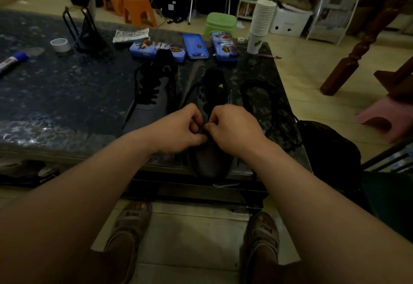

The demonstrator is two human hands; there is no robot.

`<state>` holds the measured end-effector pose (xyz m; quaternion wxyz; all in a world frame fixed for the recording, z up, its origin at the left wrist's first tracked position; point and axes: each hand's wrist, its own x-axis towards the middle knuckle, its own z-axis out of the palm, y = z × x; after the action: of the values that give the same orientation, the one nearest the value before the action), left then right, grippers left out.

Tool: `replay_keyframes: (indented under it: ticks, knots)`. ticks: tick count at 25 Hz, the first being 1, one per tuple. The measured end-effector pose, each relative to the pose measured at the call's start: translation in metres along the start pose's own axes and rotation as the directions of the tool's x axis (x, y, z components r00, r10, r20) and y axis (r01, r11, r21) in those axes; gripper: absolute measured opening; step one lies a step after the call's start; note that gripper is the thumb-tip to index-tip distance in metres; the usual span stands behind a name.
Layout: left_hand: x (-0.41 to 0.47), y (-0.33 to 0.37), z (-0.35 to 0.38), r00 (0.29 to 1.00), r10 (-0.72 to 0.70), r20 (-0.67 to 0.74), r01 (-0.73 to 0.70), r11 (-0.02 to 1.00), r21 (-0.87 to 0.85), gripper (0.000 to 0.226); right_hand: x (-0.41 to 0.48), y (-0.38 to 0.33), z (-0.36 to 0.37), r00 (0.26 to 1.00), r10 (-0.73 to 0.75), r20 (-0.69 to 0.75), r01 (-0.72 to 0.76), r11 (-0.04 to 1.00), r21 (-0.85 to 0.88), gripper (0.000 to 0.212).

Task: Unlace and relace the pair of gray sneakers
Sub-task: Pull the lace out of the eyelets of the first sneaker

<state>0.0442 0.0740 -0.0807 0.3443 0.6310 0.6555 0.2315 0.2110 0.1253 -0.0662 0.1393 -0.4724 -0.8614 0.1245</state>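
Observation:
Two dark gray sneakers stand on the dark stone table (67,96). The left sneaker (152,98) still carries black laces. The right sneaker (210,156) lies with its toe over the table's front edge, its eyelets bare near the tongue. My left hand (178,127) and my right hand (232,127) meet over its lowest eyelets, each pinching a bit of black lace between thumb and fingers. A loose black lace (268,105) trails on the table to the right of that sneaker.
Blue pencil cases (194,45) line the table's far side, next to a stack of paper cups (261,24), a tape roll (59,44) and a marker (13,60). A black bag (328,149) sits at the right edge. Stools stand on the floor beyond.

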Motion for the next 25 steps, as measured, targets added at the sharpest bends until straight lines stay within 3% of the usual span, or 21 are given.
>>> replay_keyframes:
  ticks: [3,5,7,8,9,12,14,17,18,20,23,25]
  knots:
    - [-0.002,-0.002,0.009,0.998,0.044,-0.046,-0.041,0.998,0.046,0.034,-0.003,-0.004,-0.003,0.999,-0.047,-0.008,0.047,0.999,-0.022,0.012]
    - [-0.002,-0.003,0.012,0.995,0.075,-0.067,-0.070,0.995,0.070,0.034,-0.005,0.001,-0.006,0.986,0.030,0.164,-0.073,0.962,0.264,0.015]
    - [-0.003,-0.003,0.016,0.993,0.097,-0.067,-0.090,0.991,0.098,0.034,-0.009,0.010,-0.013,0.937,0.085,0.339,-0.280,0.763,0.582,0.020]
    - [-0.004,-0.002,0.017,0.992,0.104,-0.069,-0.096,0.989,0.109,0.034,-0.011,0.013,-0.014,0.924,0.100,0.369,-0.328,0.703,0.631,0.022]
    - [-0.004,-0.001,0.018,0.991,0.109,-0.076,-0.100,0.988,0.116,0.032,-0.010,0.015,-0.013,0.924,0.113,0.366,-0.333,0.711,0.619,0.025]
    - [-0.005,0.000,0.016,0.990,0.093,-0.105,-0.087,0.994,0.066,0.024,-0.008,0.005,-0.006,0.950,0.105,0.295,-0.228,0.879,0.419,0.031]
    - [-0.005,-0.002,0.016,0.989,0.058,-0.139,-0.054,0.998,0.033,0.022,-0.008,0.001,-0.006,0.956,0.081,0.282,-0.227,0.813,0.536,0.025]
    - [-0.002,-0.002,0.021,0.982,0.048,-0.181,-0.039,0.998,0.048,0.026,-0.014,0.010,-0.012,0.936,0.055,0.348,-0.319,0.548,0.773,0.032]
    - [-0.001,-0.001,0.022,0.979,0.066,-0.193,-0.053,0.996,0.074,0.027,-0.015,0.012,-0.013,0.934,0.056,0.353,-0.329,0.524,0.786,0.027]
    - [-0.001,0.005,0.020,0.967,0.141,-0.213,-0.101,0.977,0.186,0.027,-0.016,0.016,-0.011,0.938,0.069,0.341,-0.320,0.555,0.768,0.017]
    - [-0.001,0.006,0.016,0.920,0.285,-0.270,-0.184,0.920,0.346,0.013,-0.013,0.019,-0.007,0.937,0.130,0.323,-0.337,0.580,0.742,0.020]
    - [-0.003,0.004,0.009,0.899,0.329,-0.290,-0.216,0.908,0.359,0.008,-0.009,0.020,-0.007,0.943,0.166,0.287,-0.323,0.655,0.683,0.020]
